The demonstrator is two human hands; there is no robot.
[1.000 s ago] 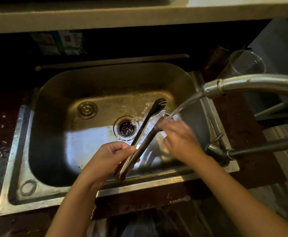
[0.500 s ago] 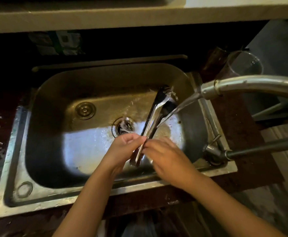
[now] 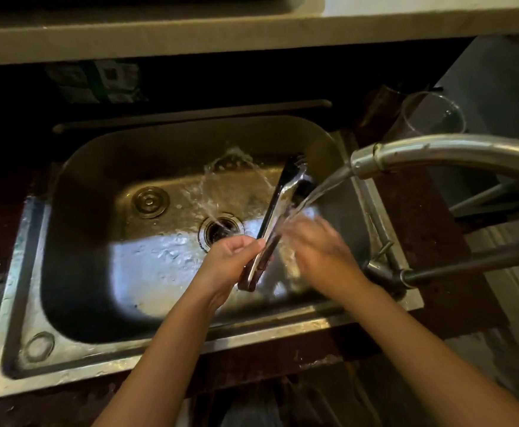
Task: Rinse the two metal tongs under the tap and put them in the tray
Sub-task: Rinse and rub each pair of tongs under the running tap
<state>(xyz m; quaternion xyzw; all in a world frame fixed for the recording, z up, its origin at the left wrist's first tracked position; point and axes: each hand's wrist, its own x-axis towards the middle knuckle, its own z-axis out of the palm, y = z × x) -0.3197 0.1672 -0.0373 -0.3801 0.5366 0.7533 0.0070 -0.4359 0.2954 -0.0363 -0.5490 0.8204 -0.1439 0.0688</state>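
1. Tongs (image 3: 278, 217) slanting over the sink (image 3: 104, 359), hinge end low near the front wall, toothed tips up by the far right corner; whether one pair or both, too dark to tell.
2. Left hand (image 3: 230, 266) clenching the lower shafts, grip closed around the tongs just above the hinge.
3. Right hand (image 3: 316, 251) blurring beside the shafts under the water; grip there impossible to tell.
4. Stream from the tap (image 3: 436, 152) striking mid-shaft, spraying toward the drain (image 3: 221, 231).
5. Likely handling stiff, light and slick when wet; holding best near the hinge, both arms pinched together.
6. Glass (image 3: 433, 115) standing on the bench behind the tap; tray not showing.
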